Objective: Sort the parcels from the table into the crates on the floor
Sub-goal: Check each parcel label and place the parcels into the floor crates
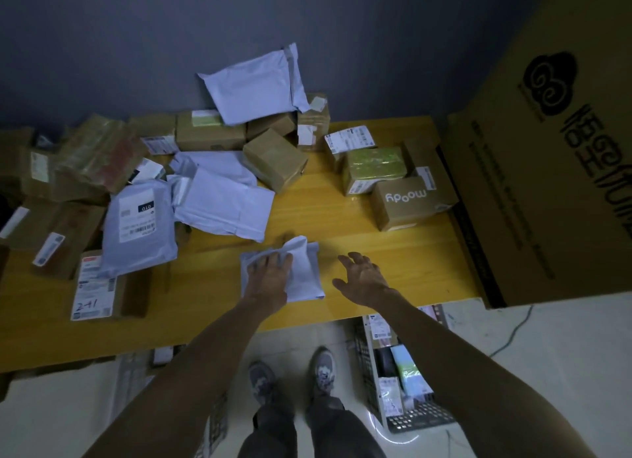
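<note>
A small white poly mailer (304, 273) lies crumpled near the front edge of the yellow table (393, 252). My left hand (268, 276) lies on top of it, fingers curled into its plastic. My right hand (362, 276) hovers open just right of the mailer, fingers spread, holding nothing. Behind it lie more white mailers (222, 204), a grey labelled mailer (138, 228) and several brown cardboard boxes (273, 160). On the floor under the table's right end, a dark perforated crate (420, 420) holds a few parcels. Another crate (215, 423) is partly hidden by my left arm.
A very large cardboard box (547, 170) stands at the table's right end. A "moody" box (407, 201) and a green-wrapped box (374, 166) sit at the right rear. A grey wall backs the table. My feet (290, 379) stand on the pale floor between the crates.
</note>
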